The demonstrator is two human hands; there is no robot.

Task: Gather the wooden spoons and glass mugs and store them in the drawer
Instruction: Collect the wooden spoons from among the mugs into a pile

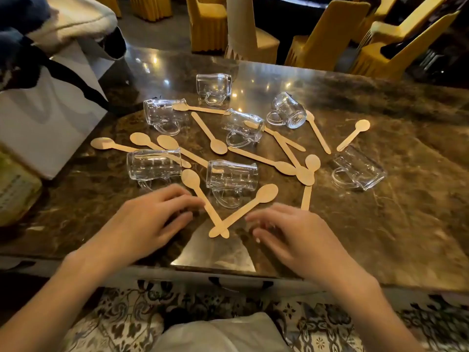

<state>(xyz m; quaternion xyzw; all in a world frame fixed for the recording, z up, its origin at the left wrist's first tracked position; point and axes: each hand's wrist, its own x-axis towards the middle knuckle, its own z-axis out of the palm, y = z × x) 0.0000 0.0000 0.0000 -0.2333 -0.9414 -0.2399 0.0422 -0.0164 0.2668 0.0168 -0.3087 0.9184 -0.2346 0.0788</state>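
Observation:
Several clear glass mugs lie on their sides across the brown marble table [380, 224], the nearest one [232, 177] just beyond my hands. Several wooden spoons are scattered among them; two [200, 199] [250, 207] cross in a V between my hands. My left hand [154, 219] hovers palm down over the table, fingers spread, holding nothing, its fingertips close to the left crossed spoon. My right hand [291, 233] hovers likewise, fingers apart and empty, beside the right crossed spoon. A dark drawer handle [241, 284] shows under the table's front edge.
A white paper bag [45, 123] with black straps stands at the table's left, with folded cloth above it. A yellowish box [15, 189] sits at the left edge. Yellow-covered chairs [330, 34] stand beyond the far edge. Patterned floor lies below.

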